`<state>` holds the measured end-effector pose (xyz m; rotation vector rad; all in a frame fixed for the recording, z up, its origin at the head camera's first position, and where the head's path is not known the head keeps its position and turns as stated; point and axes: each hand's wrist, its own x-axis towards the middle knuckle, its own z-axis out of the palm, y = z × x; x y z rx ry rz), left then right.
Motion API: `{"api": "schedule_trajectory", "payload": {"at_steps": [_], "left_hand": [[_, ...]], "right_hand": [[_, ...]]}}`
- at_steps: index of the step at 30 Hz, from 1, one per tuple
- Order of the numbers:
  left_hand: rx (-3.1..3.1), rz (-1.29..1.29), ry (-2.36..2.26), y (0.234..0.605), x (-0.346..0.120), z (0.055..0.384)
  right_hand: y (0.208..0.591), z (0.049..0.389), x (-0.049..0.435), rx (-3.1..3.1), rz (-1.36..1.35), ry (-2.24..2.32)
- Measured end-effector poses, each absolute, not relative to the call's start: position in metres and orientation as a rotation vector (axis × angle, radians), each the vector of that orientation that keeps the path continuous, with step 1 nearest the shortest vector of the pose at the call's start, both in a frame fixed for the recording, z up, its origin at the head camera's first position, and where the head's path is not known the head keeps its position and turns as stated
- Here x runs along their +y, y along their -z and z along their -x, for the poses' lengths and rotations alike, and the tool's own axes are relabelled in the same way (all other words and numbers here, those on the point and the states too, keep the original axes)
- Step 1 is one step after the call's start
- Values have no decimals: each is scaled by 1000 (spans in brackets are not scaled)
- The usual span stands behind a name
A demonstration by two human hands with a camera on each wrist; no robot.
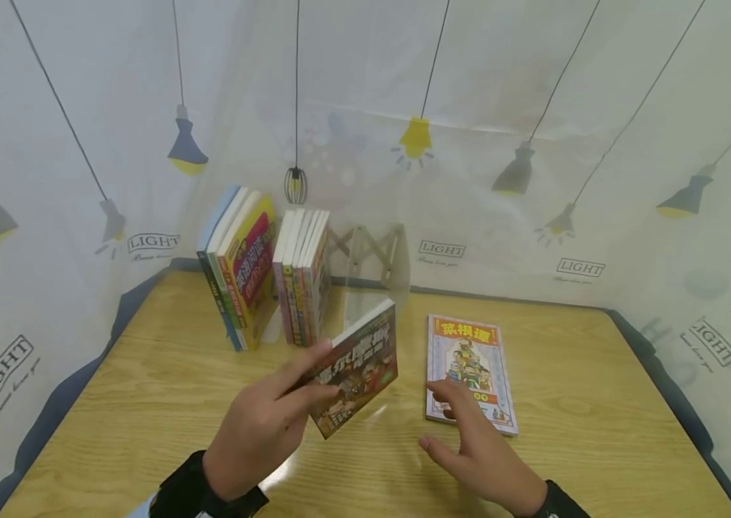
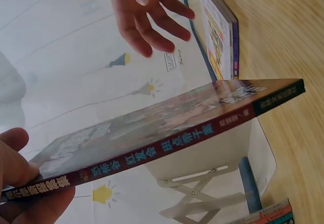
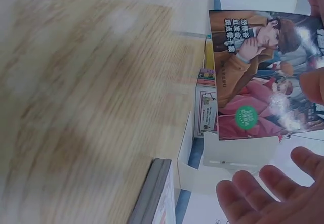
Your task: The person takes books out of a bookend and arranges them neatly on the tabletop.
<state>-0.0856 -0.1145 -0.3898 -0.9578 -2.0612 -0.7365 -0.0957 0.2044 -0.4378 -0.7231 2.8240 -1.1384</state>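
Note:
My left hand (image 1: 268, 414) pinches a dark brown paperback book (image 1: 362, 370) by one end, thumb on the cover and fingers behind. The book is tilted above the table; its dark red spine (image 2: 167, 145) shows in the left wrist view, and figures on its cover (image 3: 268, 77) in the right wrist view. To the right, my right hand (image 1: 482, 450) is held with fingers spread and nothing in it. In the head view it overlaps the lower left corner of a light purple book (image 1: 469, 360) with a yellow title, lying flat on the table.
A white metal bookend rack (image 1: 375, 262) with a crossed folding frame stands at the table's back. Several slim books (image 1: 301, 280) stand upright in it, and taller books (image 1: 239, 266) lean to their left. A lamp-patterned curtain (image 1: 469, 201) surrounds the wooden table (image 1: 598, 403).

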Motion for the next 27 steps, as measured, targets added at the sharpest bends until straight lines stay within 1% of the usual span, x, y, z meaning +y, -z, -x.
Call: {"api": "schedule_trajectory", "payload": {"at_steps": [6, 13, 18, 27], "left_hand": [[-2067, 1046, 886, 387, -114, 80], [-2066, 1134, 1225, 384, -113, 74], [-2058, 1158, 1277, 383, -113, 73], [-2162, 1069, 1267, 385, -116, 79]], "right_hand": [[438, 96, 203, 2727, 572, 1251], [432, 96, 201, 2508, 522, 1391], [431, 95, 202, 2298, 578, 1535], [435, 90, 208, 2385, 745, 1596]]}}
